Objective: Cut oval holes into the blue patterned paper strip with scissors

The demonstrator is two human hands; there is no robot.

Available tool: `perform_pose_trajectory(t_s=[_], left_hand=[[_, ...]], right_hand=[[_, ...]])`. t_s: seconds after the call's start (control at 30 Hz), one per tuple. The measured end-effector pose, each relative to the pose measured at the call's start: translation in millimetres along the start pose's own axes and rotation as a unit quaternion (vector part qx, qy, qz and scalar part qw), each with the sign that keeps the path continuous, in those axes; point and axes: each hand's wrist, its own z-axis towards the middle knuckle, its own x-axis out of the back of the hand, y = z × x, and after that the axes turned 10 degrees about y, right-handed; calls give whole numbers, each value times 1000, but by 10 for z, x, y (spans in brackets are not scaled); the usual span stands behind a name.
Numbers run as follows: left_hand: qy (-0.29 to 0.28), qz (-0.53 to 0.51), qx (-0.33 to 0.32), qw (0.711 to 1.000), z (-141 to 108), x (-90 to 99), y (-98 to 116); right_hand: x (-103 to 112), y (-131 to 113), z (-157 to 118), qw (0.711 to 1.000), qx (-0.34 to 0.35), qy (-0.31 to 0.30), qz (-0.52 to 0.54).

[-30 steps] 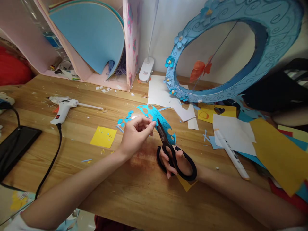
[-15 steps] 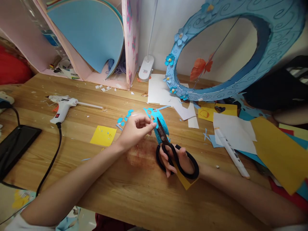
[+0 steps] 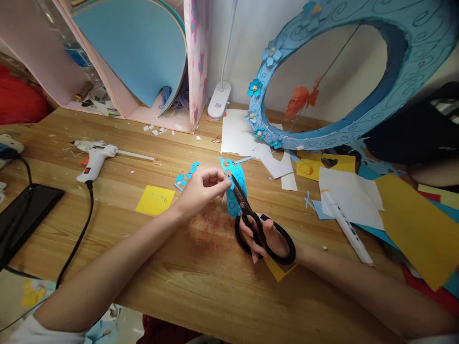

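Between thumb and fingers my left hand (image 3: 206, 188) pinches a strip of blue paper (image 3: 234, 203) with circles drawn on it and cut-outs along its top. My right hand (image 3: 263, 239) has its fingers in the handles of black scissors (image 3: 247, 208). The scissor blades look nearly closed, and their tips lie at the paper's edge beside my left fingertips. Several small blue paper discs (image 3: 180, 177) lie on the table just left of my left hand. Part of a yellow paper (image 3: 278, 271) shows under my right hand.
A white glue gun (image 3: 95, 160) with its cord lies left, near a yellow paper square (image 3: 155, 200). Behind stand a pink shelf (image 3: 195, 67) and a blue ring with paper flowers (image 3: 358, 138). Paper sheets and a white marker (image 3: 349, 231) lie at right.
The blue paper strip has turned and shifted slightly left, hanging straighter below my left fingers. The scissor blades have tilted a little to the left with it.
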Motion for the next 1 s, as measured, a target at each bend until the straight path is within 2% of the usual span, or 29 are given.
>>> perform_pose_trajectory(t_s=[0.27, 0.5, 0.77, 1.0], left_hand=[[15, 5, -12, 1000, 8, -7, -31], [39, 105, -56, 992, -32, -24, -24], [43, 28, -43, 998, -3, 12, -47], [14, 52, -37, 998, 12, 15, -55]], right_hand=[[3, 11, -21, 1000, 1, 15, -6], [-19, -9, -26, 999, 0, 38, -19], [3, 45, -18, 1000, 1, 27, 5], [-37, 27, -7, 1000, 20, -4, 12]])
